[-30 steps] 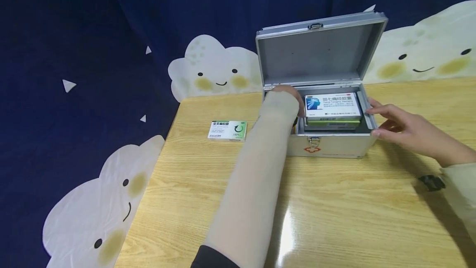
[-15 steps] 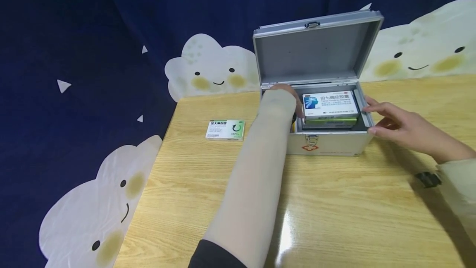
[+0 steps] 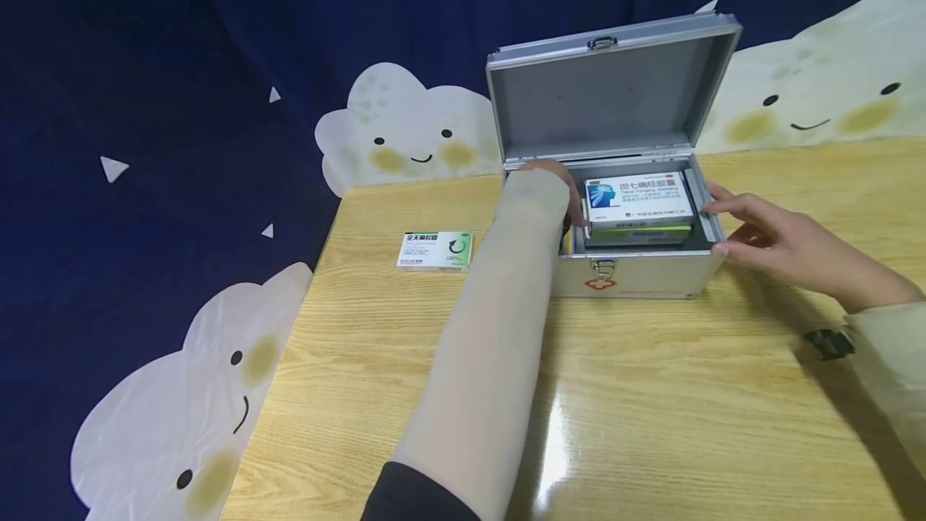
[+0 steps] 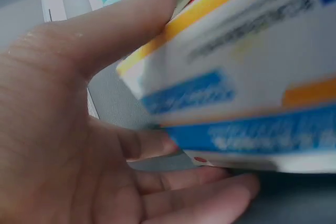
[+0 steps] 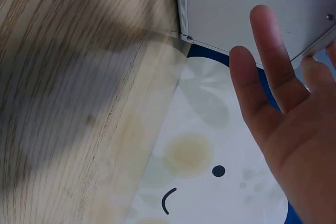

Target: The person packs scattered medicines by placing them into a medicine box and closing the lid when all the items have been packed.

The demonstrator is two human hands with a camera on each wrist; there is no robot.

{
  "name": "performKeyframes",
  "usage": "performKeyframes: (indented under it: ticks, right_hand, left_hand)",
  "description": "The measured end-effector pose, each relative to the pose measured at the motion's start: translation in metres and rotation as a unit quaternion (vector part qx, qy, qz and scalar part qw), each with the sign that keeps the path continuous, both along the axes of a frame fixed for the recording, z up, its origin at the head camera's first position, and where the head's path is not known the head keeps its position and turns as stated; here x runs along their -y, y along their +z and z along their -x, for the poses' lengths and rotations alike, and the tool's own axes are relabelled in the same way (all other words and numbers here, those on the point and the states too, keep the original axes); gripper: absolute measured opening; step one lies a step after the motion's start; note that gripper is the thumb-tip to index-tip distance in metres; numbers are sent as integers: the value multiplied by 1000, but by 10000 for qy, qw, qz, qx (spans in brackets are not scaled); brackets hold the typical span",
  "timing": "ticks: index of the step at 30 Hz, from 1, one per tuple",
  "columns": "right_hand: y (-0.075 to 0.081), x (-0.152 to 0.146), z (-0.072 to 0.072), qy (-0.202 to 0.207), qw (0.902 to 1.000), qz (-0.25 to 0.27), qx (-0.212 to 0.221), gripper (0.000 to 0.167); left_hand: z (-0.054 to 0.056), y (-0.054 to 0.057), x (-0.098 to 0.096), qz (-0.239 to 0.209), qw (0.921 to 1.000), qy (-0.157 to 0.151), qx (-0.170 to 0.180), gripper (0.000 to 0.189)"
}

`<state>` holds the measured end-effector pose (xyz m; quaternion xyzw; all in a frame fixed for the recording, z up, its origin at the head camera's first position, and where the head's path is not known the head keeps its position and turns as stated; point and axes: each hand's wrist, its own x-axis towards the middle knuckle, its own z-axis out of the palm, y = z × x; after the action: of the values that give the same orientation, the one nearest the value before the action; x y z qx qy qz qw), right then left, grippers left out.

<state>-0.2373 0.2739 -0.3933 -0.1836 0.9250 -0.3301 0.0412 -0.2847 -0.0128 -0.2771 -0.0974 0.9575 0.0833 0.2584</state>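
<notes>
My left hand [image 3: 559,172] reaches into the left part of an aluminium first-aid case [image 3: 637,276], its fingers mostly hidden behind the forearm in the head view. In the left wrist view, the thumb and fingers grip a white medicine box [image 4: 257,77] with blue and orange bands. Beside that hand, inside the case, lies a white medicine box with a blue head picture [image 3: 640,198], on top of a green-edged box [image 3: 640,235]. My right hand [image 3: 792,248] rests its fingertips at the case's right rim; two of its fingers extend nearly straight in the right wrist view.
The case's lid [image 3: 615,95] stands raised at the back. A white and green medicine box [image 3: 436,251] lies flat on the wooden table [image 3: 347,360], left of the case. Behind hangs a dark blue curtain with cloud faces [image 3: 412,143].
The view has shifted slightly, so everything sits a little further left and up. The left hand stays inside the case and the right hand stays at its rim.
</notes>
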Motion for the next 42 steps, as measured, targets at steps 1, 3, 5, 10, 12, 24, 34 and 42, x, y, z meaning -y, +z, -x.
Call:
performKeyframes:
  ticks: [1,3,5,10,12,24,34,42]
  right_hand:
    - [0,0,0,3,10000,4,4,47]
    - [0,0,1,-3,10000,-13,-1,47]
    - [1,0,1,-28,10000,-64,18,48]
    - [1,0,2,-66,9999,-120,83,49]
    - [0,0,1,-62,9999,-94,106,48]
    - [2,0,0,21,10000,-77,52,48]
    - [4,0,2,-46,9994,-235,260,51]
    - [6,1,3,-36,9990,-304,329,54]
  left_hand:
    - [0,-1,0,162,9997,-171,-46,28]
    - [0,-2,1,458,9975,-512,-172,24]
    - [0,-2,2,595,9951,-750,-236,22]
    - [-2,-2,4,272,9980,-507,-255,20]
    - [-1,-2,5,73,9994,-243,-256,19]
    - [3,3,10,-471,9986,246,-2,17]
    - [7,7,13,-614,9973,150,363,18]
    - [11,5,10,-150,9991,-141,368,22]
